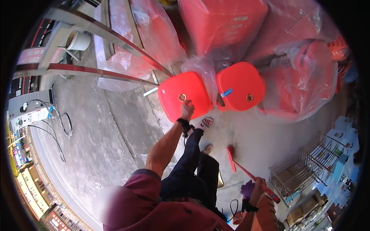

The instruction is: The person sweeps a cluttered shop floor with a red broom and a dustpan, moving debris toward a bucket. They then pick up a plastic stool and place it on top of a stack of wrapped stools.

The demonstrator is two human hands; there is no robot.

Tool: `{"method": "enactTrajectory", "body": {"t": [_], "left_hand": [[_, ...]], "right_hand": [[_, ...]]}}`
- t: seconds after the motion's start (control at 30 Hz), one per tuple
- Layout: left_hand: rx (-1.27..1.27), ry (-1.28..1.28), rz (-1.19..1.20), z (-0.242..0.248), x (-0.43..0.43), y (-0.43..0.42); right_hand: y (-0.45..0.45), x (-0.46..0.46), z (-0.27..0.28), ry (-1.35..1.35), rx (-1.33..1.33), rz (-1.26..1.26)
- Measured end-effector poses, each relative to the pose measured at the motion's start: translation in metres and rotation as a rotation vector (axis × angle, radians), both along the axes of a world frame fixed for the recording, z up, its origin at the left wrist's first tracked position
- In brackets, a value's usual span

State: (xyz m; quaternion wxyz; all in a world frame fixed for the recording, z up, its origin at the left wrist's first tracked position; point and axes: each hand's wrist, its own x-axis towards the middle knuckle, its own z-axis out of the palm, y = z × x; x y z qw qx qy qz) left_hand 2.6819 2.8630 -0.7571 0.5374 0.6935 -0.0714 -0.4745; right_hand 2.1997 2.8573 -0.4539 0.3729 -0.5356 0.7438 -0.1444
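Note:
My left hand [187,109] is over the near edge of a glossy red plastic stool seat [189,86] with a gold-rimmed hole [182,97]. Its fingers are loosely bent, and I see nothing in them. Whether they touch the seat I cannot tell. A second red stool [240,83] with a blue label stands to its right. Low on the right, my right hand [257,184] grips the red handle of a long-handled tool with a flat red head [231,158], a brush or squeegee. Beside that hand is a purple cloth or glove [247,189].
Plastic-wrapped red stacks [222,26] stand beyond the stools. Metal rails [115,76] slant in from the left. A grey box [30,108] with loose cables [68,124] sits far left. On the right are a wire rack [303,164] and white boxes [344,135]. My sandalled foot [206,122] is near the stool.

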Motion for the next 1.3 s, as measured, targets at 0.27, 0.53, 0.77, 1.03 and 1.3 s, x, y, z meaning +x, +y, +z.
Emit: {"method": "enactTrajectory", "body": {"t": [0.27,0.53,0.77,1.03,1.3], "left_hand": [[-0.033,0.394,-0.607,0.167,-0.143,0.057],[0.116,0.651,-0.943,0.321,-0.273,0.162],[0.198,1.070,-1.032,0.352,-0.293,0.191],[0.515,1.235,-1.192,0.338,-0.309,0.196],[0.466,1.160,-1.248,0.377,-0.244,0.159]], "right_hand": [[0.062,0.026,0.003,-0.055,-0.001,0.103],[0.173,0.016,-0.011,-0.001,-0.026,0.097],[0.240,0.001,0.001,0.043,-0.035,0.146],[0.304,0.003,-0.010,-0.035,0.008,-0.129],[0.421,-0.067,-0.010,-1.049,-0.399,-1.205]]}}
